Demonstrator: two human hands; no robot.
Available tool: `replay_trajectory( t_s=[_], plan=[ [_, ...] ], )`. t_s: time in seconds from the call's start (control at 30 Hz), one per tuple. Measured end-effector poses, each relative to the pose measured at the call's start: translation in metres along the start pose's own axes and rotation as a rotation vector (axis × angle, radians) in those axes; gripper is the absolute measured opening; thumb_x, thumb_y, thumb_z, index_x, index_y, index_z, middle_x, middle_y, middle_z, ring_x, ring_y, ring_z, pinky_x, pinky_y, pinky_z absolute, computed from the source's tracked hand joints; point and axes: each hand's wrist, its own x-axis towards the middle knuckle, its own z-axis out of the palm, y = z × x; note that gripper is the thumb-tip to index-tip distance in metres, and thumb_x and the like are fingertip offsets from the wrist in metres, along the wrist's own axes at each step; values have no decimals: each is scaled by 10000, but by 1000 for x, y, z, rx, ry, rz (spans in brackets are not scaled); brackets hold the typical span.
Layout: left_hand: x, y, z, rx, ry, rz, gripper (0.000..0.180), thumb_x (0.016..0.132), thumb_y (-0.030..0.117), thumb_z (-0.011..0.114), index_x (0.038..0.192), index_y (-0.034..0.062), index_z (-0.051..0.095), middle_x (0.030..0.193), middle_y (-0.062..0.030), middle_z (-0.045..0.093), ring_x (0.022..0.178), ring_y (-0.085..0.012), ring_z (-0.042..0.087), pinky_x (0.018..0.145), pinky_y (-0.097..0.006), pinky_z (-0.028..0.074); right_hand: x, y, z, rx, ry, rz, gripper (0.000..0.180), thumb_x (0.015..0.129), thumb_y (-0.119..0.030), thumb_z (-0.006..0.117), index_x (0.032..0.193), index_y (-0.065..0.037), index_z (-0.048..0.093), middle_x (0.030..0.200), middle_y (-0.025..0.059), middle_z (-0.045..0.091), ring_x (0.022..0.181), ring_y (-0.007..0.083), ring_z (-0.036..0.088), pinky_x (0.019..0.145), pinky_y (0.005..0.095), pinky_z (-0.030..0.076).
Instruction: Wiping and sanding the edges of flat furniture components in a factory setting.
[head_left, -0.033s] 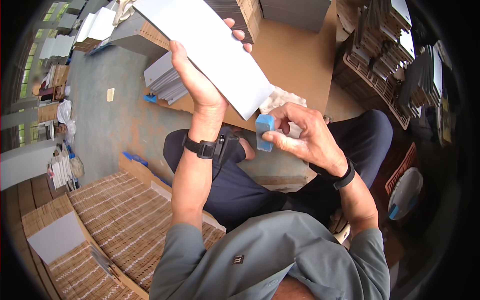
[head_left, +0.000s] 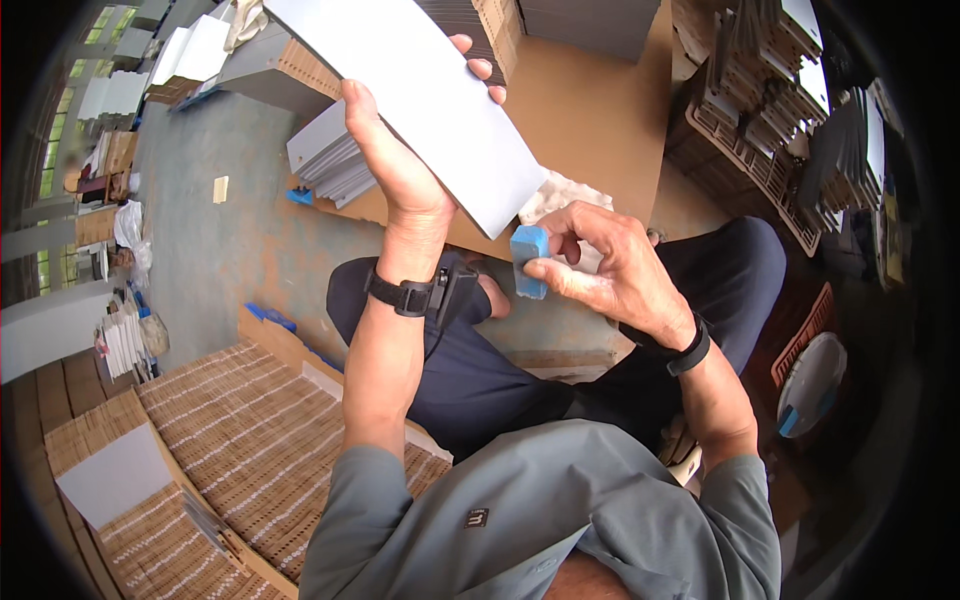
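My left hand (head_left: 405, 172) grips a long white panel (head_left: 445, 105) from beneath, thumb along its left edge and fingertips curled over the right edge. The panel is tilted, its near end pointing down toward my right hand; its far end runs out of view. Between thumb and fingers of my right hand (head_left: 622, 268) is a small blue block (head_left: 529, 262), like a sanding block, with pale dust on its lower part. The block is just below the panel's near corner; whether they touch I cannot tell. Behind my right hand lies a crumpled off-white cloth (head_left: 565, 195).
Under the panel, a brown cardboard sheet (head_left: 600, 110) covers the floor. Grey panels are stacked (head_left: 335, 160) to the left. A woven-topped stack (head_left: 240, 430) stands at lower left. At right are a brown crate (head_left: 735, 165) holding panels and a whitish round container (head_left: 810, 385).
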Motion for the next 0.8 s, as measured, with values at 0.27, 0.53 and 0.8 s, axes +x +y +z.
replay_trajectory(
  t_s=[0.27, 0.53, 0.8],
  plan=[
    [-2, -16, 6, 201, -153, 12, 837, 958, 733, 358, 1443, 55, 429, 1261, -223, 586, 1000, -314, 630, 782, -472, 561, 6, 7, 8, 29, -55, 29, 243, 883, -228, 796, 968, -29, 686, 739, 53, 642, 644, 159, 597, 595, 325, 479],
    [-5, -12, 2, 18, -62, -44, 817, 974, 710, 325, 1434, 45, 437, 1271, -224, 583, 1003, -317, 622, 791, -481, 553, -3, 9, 20, 13, -415, -132, 343, 878, -273, 783, 1045, -1, 659, 857, 119, 646, 733, 248, 665, 660, 385, 548],
    [-3, -27, 5, -339, -126, -231, 763, 981, 612, 436, 1474, 31, 400, 1296, -244, 552, 1030, -326, 570, 859, -484, 512, -41, -14, -59, -77, -38, -39, 389, 837, -161, 735, 1199, -34, 667, 1001, 98, 693, 850, 186, 653, 748, 311, 542]
  ],
)
